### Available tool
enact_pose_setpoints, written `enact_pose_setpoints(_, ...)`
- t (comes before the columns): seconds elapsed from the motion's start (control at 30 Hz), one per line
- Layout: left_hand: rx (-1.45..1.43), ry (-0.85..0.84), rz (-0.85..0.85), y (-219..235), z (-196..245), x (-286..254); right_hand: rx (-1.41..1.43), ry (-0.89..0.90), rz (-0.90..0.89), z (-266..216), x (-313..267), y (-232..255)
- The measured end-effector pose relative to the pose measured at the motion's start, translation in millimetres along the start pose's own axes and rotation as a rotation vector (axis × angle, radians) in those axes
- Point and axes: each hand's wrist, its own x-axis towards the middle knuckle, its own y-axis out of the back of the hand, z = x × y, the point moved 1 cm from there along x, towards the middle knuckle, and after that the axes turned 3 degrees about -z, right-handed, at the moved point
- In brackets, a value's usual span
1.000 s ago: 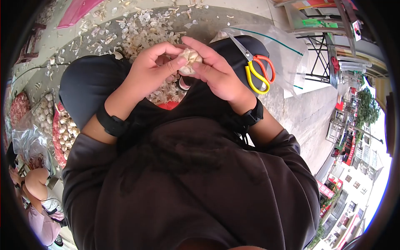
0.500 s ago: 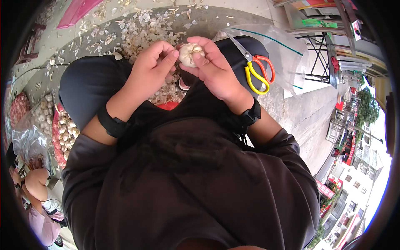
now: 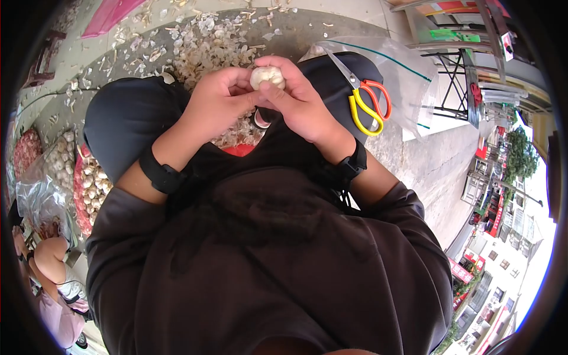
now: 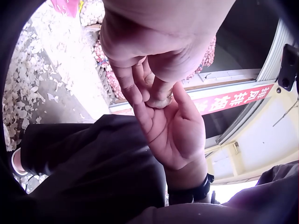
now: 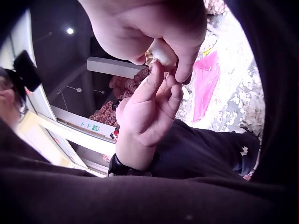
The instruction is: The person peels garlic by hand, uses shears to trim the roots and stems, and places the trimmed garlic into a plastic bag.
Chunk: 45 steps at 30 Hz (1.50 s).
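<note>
In the head view a whitish garlic bulb (image 3: 266, 76) is held up between both hands above the gap between the knees. My right hand (image 3: 305, 103) grips it, with the thumb on its near face and fingers behind. My left hand (image 3: 218, 103) meets the bulb from the left, thumb and curled fingers at its lower edge. From the right wrist the bulb (image 5: 162, 53) shows under the right palm, and the left hand (image 5: 147, 112) pinches at its underside. The left wrist view shows only a little of the bulb (image 4: 160, 101) between the fingers.
Scissors (image 3: 354, 81) with yellow and orange handles lie on the right thigh. Garlic skins (image 3: 207, 53) are heaped on the ground ahead. A red mesh sack of garlic (image 3: 94, 192) stands at left, near a seated person (image 3: 50, 263). A clear plastic bag (image 3: 402, 68) lies beyond the right knee.
The left hand drew slightly away from the bulb, then came back to its lower edge. The bulb has turned in the right hand and now shows a smoother, whiter side.
</note>
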Motion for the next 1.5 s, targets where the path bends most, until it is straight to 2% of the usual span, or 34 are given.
enact_pose_setpoints(0.13,-0.061,0.023,0.014,8,-11,1,0.109,-0.108,0.048,-10,-3,0)
enact_pose_setpoints(0.23,-0.084,0.116,0.083,6,-3,-3,0.125,-0.125,0.069,-10,-4,-1)
enact_pose_setpoints(0.3,0.028,0.156,0.071,6,1,-3,0.13,-0.103,0.062,-4,-5,0)
enact_pose_setpoints(0.4,0.102,0.18,0.074,5,5,-4,0.088,-0.165,0.106,-13,-7,3)
enact_pose_setpoints(0.43,0.11,0.178,0.074,4,7,-3,0.035,-0.116,0.097,-21,-10,4)
enact_pose_setpoints(0.53,0.188,0.001,0.174,12,10,-4,-0.176,0.034,0.138,-48,-30,27)
enact_pose_setpoints(0.57,0.113,0.083,0.223,13,18,-6,-0.19,0.086,0.191,-63,-40,40)
enact_pose_setpoints(0.6,0.075,0.053,0.249,19,8,-4,-0.201,0.136,0.243,-82,-53,53)
enact_pose_setpoints(0.67,-0.058,0.116,0.266,21,12,-6,-0.33,0.235,0.354,-120,-82,88)
enact_pose_setpoints(0.73,-0.029,0.081,0.235,21,11,-7,-0.492,0.239,0.757,-146,-111,122)
enact_pose_setpoints(0.8,0.001,0.053,0.212,21,9,-7,-0.576,0.181,1.032,-154,-140,177)
enact_pose_setpoints(0.87,0.033,0.027,0.197,20,7,-6,-0.506,-0.018,1.167,-143,-163,231)
enact_pose_setpoints(0.9,0.045,0.027,0.188,20,7,-6,-0.464,-0.133,1.137,-133,-170,253)
enact_pose_setpoints(1.0,0.085,0.03,0.16,19,10,-6,-0.21,-0.223,1.036,-103,-167,281)
enact_pose_setpoints(1.03,0.098,0.025,0.157,18,11,-6,-0.226,-0.239,1.021,-97,-163,282)
enact_pose_setpoints(1.07,0.111,0.022,0.153,19,11,-6,-0.303,-0.254,1.19,-90,-159,282)
enact_pose_setpoints(1.13,0.097,0.034,0.159,20,11,-6,-0.396,-0.118,1.272,-81,-153,278)
enact_pose_setpoints(1.23,0.078,0.035,0.185,23,11,-7,-0.431,-0.118,1.091,-83,-147,250)
enact_pose_setpoints(1.27,0.072,0.033,0.197,25,11,-7,-0.427,-0.141,0.933,-71,-153,263)
enact_pose_setpoints(1.33,0.062,0.035,0.198,24,18,-8,-0.635,-0.319,0.682,-83,-142,219)
enact_pose_setpoints(1.37,0.057,0.041,0.204,23,21,-11,-0.92,-0.293,0.583,-65,-140,226)
enact_pose_setpoints(1.47,0.098,-0.002,0.223,23,29,-13,-0.952,-0.327,0.717,-68,-135,215)
enact_pose_setpoints(1.5,0.109,-0.101,0.235,31,22,-11,-1.09,-0.046,0.889,-81,-130,204)
